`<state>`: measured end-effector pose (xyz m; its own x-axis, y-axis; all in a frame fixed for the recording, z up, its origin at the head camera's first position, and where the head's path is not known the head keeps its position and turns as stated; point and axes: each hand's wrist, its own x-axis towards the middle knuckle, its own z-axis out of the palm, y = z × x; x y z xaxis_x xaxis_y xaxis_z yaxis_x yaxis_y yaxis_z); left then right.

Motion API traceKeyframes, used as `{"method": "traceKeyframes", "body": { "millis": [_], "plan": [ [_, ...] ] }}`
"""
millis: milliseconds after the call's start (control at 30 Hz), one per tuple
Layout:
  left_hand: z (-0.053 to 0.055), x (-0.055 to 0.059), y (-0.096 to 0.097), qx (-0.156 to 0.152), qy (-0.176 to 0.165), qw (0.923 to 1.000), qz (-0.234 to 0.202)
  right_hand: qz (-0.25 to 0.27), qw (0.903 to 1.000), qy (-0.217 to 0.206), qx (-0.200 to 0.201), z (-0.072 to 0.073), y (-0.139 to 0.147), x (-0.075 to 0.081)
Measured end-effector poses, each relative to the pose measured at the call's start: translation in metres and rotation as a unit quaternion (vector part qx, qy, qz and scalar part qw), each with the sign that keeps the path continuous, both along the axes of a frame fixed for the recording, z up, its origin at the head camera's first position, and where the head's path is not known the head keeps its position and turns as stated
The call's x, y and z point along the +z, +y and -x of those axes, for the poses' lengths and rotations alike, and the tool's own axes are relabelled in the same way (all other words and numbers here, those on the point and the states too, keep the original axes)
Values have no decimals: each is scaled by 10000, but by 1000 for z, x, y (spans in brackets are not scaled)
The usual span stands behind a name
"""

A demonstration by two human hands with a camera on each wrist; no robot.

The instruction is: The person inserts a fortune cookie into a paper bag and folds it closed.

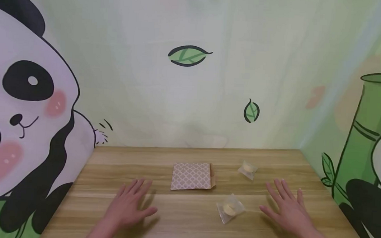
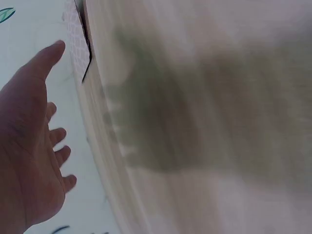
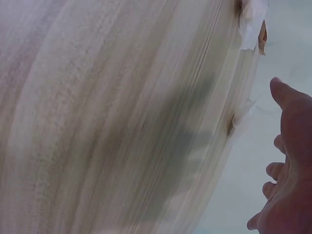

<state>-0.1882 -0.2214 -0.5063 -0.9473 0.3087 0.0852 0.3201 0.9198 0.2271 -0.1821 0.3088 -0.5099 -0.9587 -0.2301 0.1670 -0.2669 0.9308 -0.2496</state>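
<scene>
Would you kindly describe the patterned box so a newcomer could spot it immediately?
On the wooden table in the head view, look left of the two clear packets. The patterned box lies there, a brown flap at its right edge. Unlike the packets, it is opaque and lattice-printed.

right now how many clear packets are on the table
2: the nearer packet is in front of the patterned box, off to the right; the farther packet lies right of the box. Any inside the box would be hidden.
</scene>
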Motion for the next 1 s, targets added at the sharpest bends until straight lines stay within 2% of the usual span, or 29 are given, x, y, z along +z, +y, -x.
{"method": "traceKeyframes", "body": {
  "millis": [167,333,467,600,800,1000],
  "plan": [
    [34,6,21,-520,-65,9986,-1,-62,9999,59,59,2,-2,4],
    [69,8,54,-992,-220,9946,191,-47,9999,95,110,1,-5,3],
    [91,8,83,-1210,-318,9913,406,-15,9998,123,167,0,-10,3],
    [106,6,108,-1324,-418,9892,471,45,9996,218,176,-1,-16,3],
    [122,-1,129,-1166,-581,9904,463,96,9994,194,262,1,-24,3],
    [132,-21,137,-1190,-645,9902,343,52,9989,341,331,3,-33,2]
  ]
}}
